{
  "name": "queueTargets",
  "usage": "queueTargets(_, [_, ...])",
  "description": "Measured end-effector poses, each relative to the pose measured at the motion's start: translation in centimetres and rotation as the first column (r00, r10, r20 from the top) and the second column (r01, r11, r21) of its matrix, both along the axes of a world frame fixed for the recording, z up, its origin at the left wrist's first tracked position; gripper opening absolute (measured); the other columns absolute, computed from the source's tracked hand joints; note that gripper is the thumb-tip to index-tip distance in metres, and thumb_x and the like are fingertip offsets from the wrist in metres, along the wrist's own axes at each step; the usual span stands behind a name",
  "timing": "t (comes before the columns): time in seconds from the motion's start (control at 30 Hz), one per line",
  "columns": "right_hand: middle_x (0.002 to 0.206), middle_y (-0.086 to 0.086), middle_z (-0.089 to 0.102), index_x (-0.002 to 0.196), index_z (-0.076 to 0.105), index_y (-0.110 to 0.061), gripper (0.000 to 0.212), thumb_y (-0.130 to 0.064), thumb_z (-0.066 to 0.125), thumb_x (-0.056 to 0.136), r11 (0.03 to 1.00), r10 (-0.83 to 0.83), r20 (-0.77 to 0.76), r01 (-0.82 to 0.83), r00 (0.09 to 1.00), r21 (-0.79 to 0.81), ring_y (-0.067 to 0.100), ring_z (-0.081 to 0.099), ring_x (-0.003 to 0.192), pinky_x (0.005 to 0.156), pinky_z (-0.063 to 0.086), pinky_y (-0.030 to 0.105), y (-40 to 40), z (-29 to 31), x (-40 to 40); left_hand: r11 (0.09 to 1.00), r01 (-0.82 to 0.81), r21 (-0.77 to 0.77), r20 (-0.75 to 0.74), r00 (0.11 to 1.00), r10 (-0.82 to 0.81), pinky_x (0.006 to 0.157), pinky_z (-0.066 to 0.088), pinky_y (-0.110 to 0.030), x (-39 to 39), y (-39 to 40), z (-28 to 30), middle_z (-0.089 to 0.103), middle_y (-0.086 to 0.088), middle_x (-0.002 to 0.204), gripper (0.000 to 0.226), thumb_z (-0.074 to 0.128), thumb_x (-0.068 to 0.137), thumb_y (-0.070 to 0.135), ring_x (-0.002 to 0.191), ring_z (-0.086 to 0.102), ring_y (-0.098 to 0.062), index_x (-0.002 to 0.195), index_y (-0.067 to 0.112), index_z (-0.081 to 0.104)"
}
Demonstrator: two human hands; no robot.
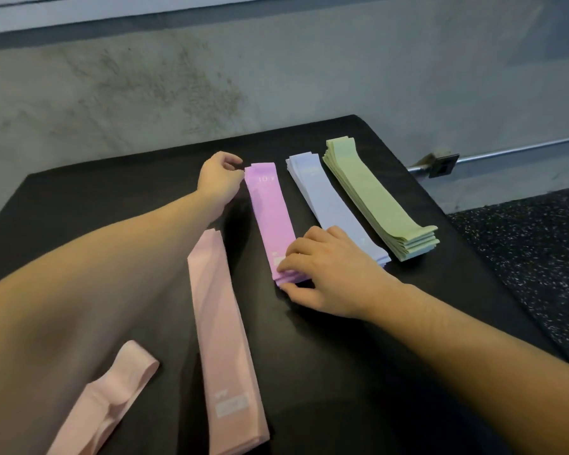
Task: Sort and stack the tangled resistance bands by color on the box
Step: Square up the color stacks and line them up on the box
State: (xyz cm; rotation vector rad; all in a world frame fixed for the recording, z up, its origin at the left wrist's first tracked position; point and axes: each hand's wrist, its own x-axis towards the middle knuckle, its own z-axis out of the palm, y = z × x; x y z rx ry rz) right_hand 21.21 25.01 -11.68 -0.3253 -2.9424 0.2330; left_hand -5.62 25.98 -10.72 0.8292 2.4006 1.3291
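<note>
Squaring of the purple stack is under way on the black box: its far corner is pinched by the left hand, its near end clamped by the right hand. Its long axis runs away from the person, left of the blue stack.
</note>
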Motion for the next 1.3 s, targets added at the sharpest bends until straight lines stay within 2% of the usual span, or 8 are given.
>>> queueTargets(0.1, [0.128,-0.009,0.063,0.127,0.066,-0.032,0.038,-0.051,0.051,0.099,1.000,0.002,-0.013,-0.002,1.000,-0.005,0.013,0.050,0.116,0.096,0.034,0.030,-1.1,0.7,-0.4,0.998,0.057,-0.014,-0.017,0.998,-0.057,0.065,0.047,-0.022,0.4,-3.7,1.6,0.062,0.001,0.103,0.014,0.062,0.098,0.013,0.087,0.061,-0.013,0.109,0.022,0.063])
queueTargets(0.33, [0.133,-0.012,0.060,0.129,0.065,-0.036,0.036,-0.051,0.048,0.101,0.998,0.024,0.037,-0.023,0.999,-0.051,0.012,0.046,0.126,0.105,0.034,0.034,-6.1,3.3,-1.1,0.961,0.214,-0.177,-0.105,0.967,-0.234,0.066,0.048,-0.020,1.7,-15.8,4.0,0.064,0.004,0.101,0.015,0.065,0.098,0.020,0.087,0.063,-0.010,0.113,0.022,0.064])
queueTargets(0.63, [0.135,-0.014,0.060,0.126,0.066,-0.035,0.032,-0.045,0.050,0.101,0.993,0.017,0.060,-0.010,0.998,-0.119,0.011,0.047,0.125,0.109,0.037,0.036,-12.6,4.9,0.0,0.769,0.467,-0.437,0.038,0.863,-0.503,0.088,0.053,-0.021,3.4,-29.5,1.6,0.064,0.013,0.112,0.021,0.071,0.093,0.024,0.104,0.065,-0.004,0.109,0.033,0.061])
queueTargets(0.77, [0.131,-0.012,0.063,0.124,0.068,-0.035,0.030,-0.043,0.051,0.100,0.992,0.030,0.068,-0.021,0.997,-0.126,0.012,0.050,0.119,0.104,0.041,0.038,-14.8,4.9,0.5,0.688,0.471,-0.552,-0.032,0.813,-0.581,0.105,0.046,-0.031,4.2,-33.7,0.9,0.055,0.015,0.117,0.021,0.054,0.074,0.044,0.113,0.057,-0.005,0.095,0.046,0.058])
queueTargets(0.87, [0.133,-0.013,0.063,0.125,0.067,-0.035,0.031,-0.044,0.049,0.101,0.991,0.032,0.100,-0.019,0.995,-0.129,0.012,0.050,0.119,0.103,0.039,0.036,-16.0,5.3,0.7,0.593,0.462,-0.660,-0.050,0.761,-0.647,0.112,0.034,-0.026,4.1,-36.0,0.3,0.043,0.015,0.129,0.031,0.059,0.084,0.030,0.125,0.047,-0.008,0.112,0.042,0.064])
queueTargets(1.0, [0.132,-0.014,0.064,0.125,0.068,-0.036,0.031,-0.043,0.050,0.101,0.991,0.022,0.131,-0.004,0.991,-0.137,0.009,0.052,0.117,0.105,0.042,0.035,-17.2,6.0,1.6,0.619,0.435,-0.654,-0.052,0.791,-0.610,0.114,0.033,-0.024,4.5,-37.9,0.2,0.044,0.012,0.133,0.032,0.061,0.090,0.020,0.127,0.047,-0.006,0.116,0.037,0.063])
queueTargets(1.17, [0.129,-0.013,0.066,0.124,0.069,-0.033,0.030,-0.039,0.051,0.101,0.988,0.023,0.141,-0.001,0.990,-0.154,0.008,0.052,0.112,0.102,0.044,0.034,-18.5,7.1,2.4,0.595,0.437,-0.675,-0.018,0.796,-0.606,0.109,0.040,-0.025,5.9,-39.9,0.5,0.048,0.013,0.139,0.055,0.057,0.080,0.044,0.130,0.048,-0.004,0.131,0.024,0.068])
queueTargets(1.3, [0.127,-0.012,0.067,0.122,0.071,-0.032,0.029,-0.036,0.051,0.101,0.983,0.022,0.134,0.002,0.991,-0.181,0.010,0.054,0.115,0.103,0.045,0.038,-19.6,7.3,2.9,0.678,0.362,-0.639,-0.144,0.810,-0.568,0.092,0.045,-0.023,6.4,-40.9,0.4,0.066,0.010,0.113,0.021,0.069,0.092,0.027,0.104,0.060,-0.006,0.113,0.027,0.075])
